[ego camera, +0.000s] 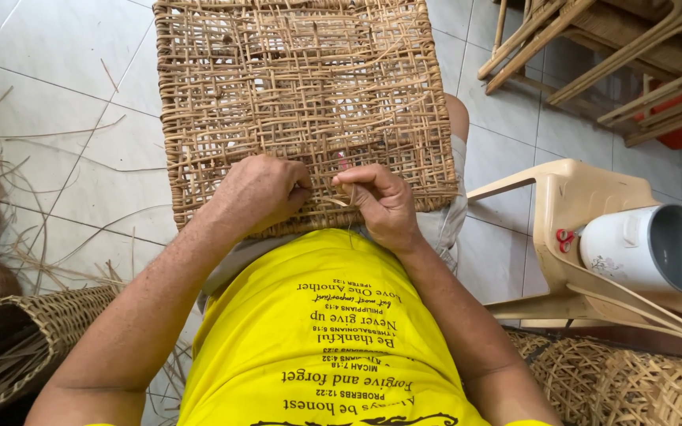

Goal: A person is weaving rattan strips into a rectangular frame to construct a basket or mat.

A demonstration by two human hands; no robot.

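White floor tiles (pixel 65 118) fill the background. At upper centre, a woven rattan panel (pixel 301 102) rests on the person's lap. Left hand (pixel 258 193) presses its near edge, fingers curled together. Right hand (pixel 380 201) pinches a rattan strand (pixel 339 202). A white cup (pixel 649 248) sits right.

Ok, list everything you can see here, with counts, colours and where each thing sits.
woven rattan panel: one, tan, on the lap, top centre
loose rattan strips: many, pale tan, on the white tiled floor, left
woven basket: one, brown, lower left
plastic chair: one, cream, right
mug: one, white with grey inside, lying on the chair
woven rolls: tan, lower right
rattan furniture frames: tan, top right
yellow shirt: one, bottom centre
left hand: on the panel's near edge
right hand: pinching a strand at that edge
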